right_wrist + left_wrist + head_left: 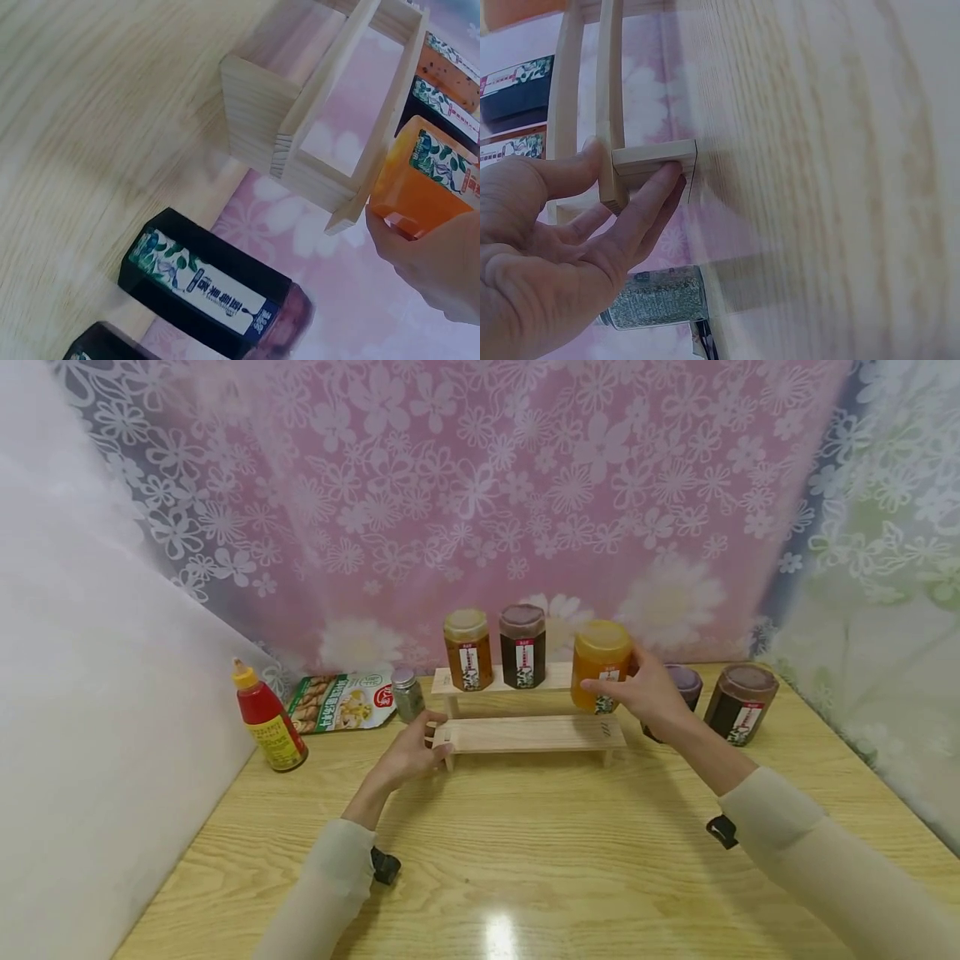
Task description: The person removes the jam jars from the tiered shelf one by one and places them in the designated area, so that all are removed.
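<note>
A two-step wooden rack (528, 735) stands on the table. My left hand (408, 753) grips the left end of its lower step, thumb on the front and fingers beneath, as the left wrist view shows the hand (562, 247) at the wood. In my right hand (656, 697) is a jar of orange contents with a yellow lid (602, 647), held upright at the right end of the upper step. The right wrist view puts this orange jar (409, 187) right beside that step. On the upper step stand an amber jar (468, 652) and a dark jar (522, 647).
Right of the rack are two dark jars, one (682, 681) partly behind my right hand and another (741, 706) farther right. To the left stand a red sauce bottle (272, 718) with a yellow cap and a small spice jar (407, 695); a food packet (343, 700) lies between them.
</note>
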`<state>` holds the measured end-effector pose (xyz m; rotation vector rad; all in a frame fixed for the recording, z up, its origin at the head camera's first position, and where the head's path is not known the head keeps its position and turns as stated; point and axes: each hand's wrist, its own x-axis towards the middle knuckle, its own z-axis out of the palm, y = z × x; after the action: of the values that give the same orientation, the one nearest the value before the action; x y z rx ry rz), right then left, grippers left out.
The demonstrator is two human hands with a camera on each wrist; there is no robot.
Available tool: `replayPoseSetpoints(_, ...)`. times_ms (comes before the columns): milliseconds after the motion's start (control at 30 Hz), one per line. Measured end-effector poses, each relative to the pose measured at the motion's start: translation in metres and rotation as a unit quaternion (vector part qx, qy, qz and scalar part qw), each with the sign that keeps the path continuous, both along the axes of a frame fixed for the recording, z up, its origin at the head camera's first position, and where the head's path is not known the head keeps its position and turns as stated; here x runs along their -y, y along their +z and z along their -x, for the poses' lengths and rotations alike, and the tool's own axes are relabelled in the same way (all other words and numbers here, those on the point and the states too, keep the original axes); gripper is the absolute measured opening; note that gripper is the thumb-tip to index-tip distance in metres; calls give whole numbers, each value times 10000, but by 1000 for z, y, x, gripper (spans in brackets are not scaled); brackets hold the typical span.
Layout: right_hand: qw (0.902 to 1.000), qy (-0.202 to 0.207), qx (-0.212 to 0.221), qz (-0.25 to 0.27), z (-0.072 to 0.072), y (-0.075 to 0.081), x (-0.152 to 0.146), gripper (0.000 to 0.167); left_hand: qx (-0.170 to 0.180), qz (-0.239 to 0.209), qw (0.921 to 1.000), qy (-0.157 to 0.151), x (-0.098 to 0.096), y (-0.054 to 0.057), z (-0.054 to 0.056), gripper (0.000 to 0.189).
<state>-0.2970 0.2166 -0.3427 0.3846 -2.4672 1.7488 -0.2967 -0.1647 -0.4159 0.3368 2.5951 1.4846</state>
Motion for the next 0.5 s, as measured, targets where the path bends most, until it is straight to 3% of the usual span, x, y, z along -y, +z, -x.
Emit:
replayPoseSetpoints(233,9999,-21,-56,124,-15,0,-7,85,-13,28,10000,-23,-1,3,-1,54)
replayPoseSetpoints(500,9994,-149,246,-179,-32,-19,-26,84,3,56,10000,-2,-1,2,-1,53)
